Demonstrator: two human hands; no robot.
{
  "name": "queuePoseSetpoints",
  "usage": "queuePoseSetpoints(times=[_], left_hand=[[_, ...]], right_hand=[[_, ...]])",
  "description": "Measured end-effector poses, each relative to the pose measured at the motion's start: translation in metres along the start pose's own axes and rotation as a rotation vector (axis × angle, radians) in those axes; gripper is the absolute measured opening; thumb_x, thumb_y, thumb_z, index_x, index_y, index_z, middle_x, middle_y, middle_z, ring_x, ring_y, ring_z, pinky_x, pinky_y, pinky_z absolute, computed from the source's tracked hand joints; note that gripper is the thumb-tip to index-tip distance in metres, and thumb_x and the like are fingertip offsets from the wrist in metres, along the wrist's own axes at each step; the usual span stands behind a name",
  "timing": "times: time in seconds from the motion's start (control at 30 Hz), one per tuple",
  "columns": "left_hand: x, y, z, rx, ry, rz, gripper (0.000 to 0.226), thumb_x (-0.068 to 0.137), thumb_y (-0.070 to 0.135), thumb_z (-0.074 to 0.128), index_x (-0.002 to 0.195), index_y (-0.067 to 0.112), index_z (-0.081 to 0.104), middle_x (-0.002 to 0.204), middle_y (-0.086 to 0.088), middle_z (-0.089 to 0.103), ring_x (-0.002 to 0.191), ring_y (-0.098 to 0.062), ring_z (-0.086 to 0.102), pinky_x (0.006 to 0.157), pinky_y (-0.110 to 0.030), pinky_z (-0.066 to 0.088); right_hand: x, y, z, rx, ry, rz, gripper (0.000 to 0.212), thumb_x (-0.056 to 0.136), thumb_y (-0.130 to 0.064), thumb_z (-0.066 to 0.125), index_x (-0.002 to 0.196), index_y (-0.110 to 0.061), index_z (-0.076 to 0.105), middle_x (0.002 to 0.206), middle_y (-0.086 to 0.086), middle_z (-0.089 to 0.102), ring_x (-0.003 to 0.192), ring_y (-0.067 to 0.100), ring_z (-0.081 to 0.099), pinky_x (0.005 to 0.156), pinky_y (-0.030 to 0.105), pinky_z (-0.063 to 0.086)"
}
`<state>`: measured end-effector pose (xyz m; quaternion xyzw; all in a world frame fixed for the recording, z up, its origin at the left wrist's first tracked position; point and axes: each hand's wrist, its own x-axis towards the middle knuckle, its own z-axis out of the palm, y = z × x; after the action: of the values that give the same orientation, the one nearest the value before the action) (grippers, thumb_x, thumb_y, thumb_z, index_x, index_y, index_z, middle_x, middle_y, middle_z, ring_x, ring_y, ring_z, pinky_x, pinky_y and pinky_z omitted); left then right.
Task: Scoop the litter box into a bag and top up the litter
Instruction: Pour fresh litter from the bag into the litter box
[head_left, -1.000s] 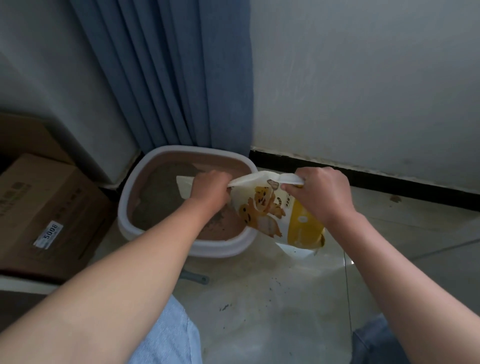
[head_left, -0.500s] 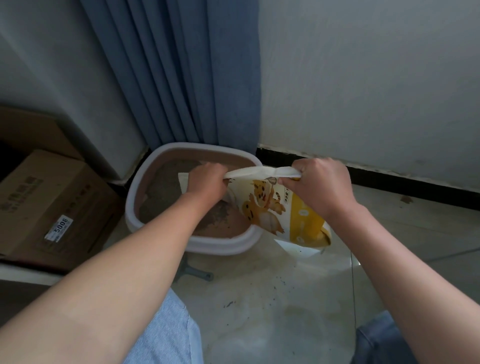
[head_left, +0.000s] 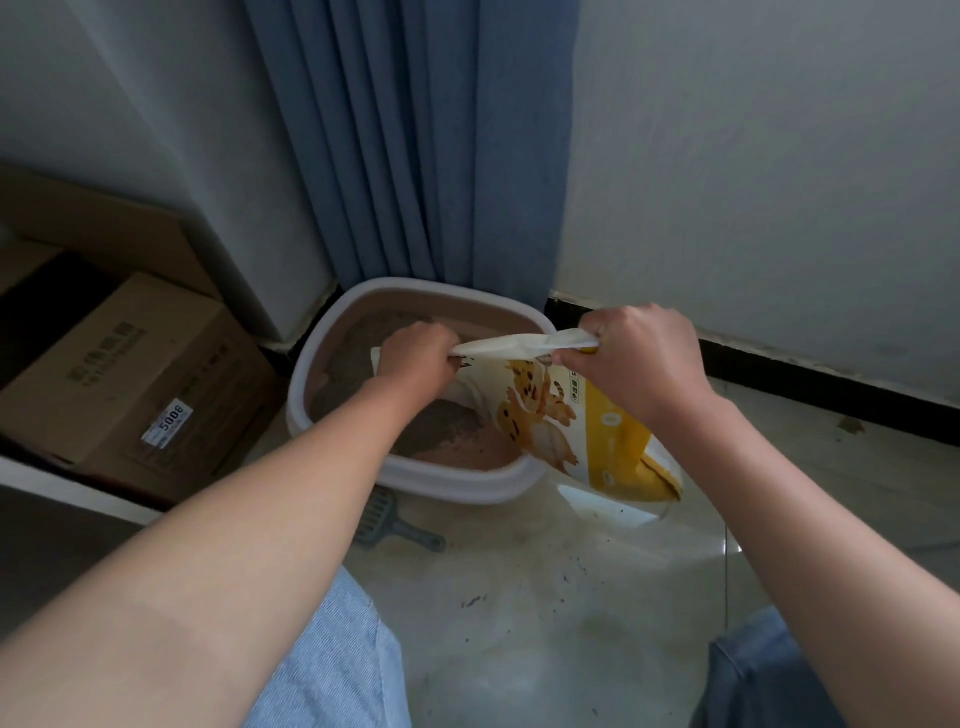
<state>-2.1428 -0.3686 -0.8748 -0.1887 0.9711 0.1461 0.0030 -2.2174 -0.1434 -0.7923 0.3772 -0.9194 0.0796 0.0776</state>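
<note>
Background cardboard box (head_left: 119, 384), sticker (head_left: 170, 425) "5008"; tiger-print litter bag (head_left: 597, 426)

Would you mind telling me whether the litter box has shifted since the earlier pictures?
No. The litter box still has its far corner beside the end of the black baseboard; only the camera shifted.

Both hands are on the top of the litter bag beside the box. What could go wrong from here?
1. The left hand and right hand pull the top edge of the litter bag taut; a sudden rip could burst litter out.
2. Much of the bag lies outside the litter box rim, so a pour might land on the floor.
3. The scoop lies on the floor by the leg and could be kicked.
</note>
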Motion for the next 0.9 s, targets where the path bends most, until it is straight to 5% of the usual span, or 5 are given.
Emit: queuePoseSetpoints(times=[0.33,0.53,0.9], left_hand=[[0.001,-0.012,-0.009,0.033,0.058,-0.024,0.015,0.086,0.018,0.059,0.083,0.024,0.073,0.084,-0.002,0.070,0.081,-0.027,0.064,0.064,-0.031,0.047],[0.000,-0.015,-0.007,0.013,0.063,-0.019,0.015,0.086,0.018,0.057,0.081,0.022,0.071,0.083,-0.005,0.069,0.082,-0.030,0.063,0.061,-0.030,0.041],[0.009,-0.009,0.001,-0.005,0.108,0.045,0.016,0.090,0.026,0.059,0.076,0.020,0.065,0.080,-0.003,0.067,0.079,-0.028,0.063,0.058,-0.030,0.037]], right_hand=[[0.005,-0.008,-0.004,0.019,0.013,-0.011,0.038,0.081,-0.064,0.068,0.069,-0.031,0.053,0.052,-0.012,0.046,0.051,0.015,0.050,0.046,0.024,0.027],[0.008,-0.009,0.003,-0.009,0.015,-0.001,0.045,0.081,-0.066,0.066,0.072,-0.022,0.068,0.055,-0.008,0.055,0.052,0.016,0.054,0.049,0.027,0.042],[0.000,0.011,0.009,0.037,0.003,0.085,0.040,0.081,-0.066,0.065,0.069,-0.028,0.063,0.054,-0.010,0.054,0.051,0.011,0.052,0.048,0.024,0.037]])
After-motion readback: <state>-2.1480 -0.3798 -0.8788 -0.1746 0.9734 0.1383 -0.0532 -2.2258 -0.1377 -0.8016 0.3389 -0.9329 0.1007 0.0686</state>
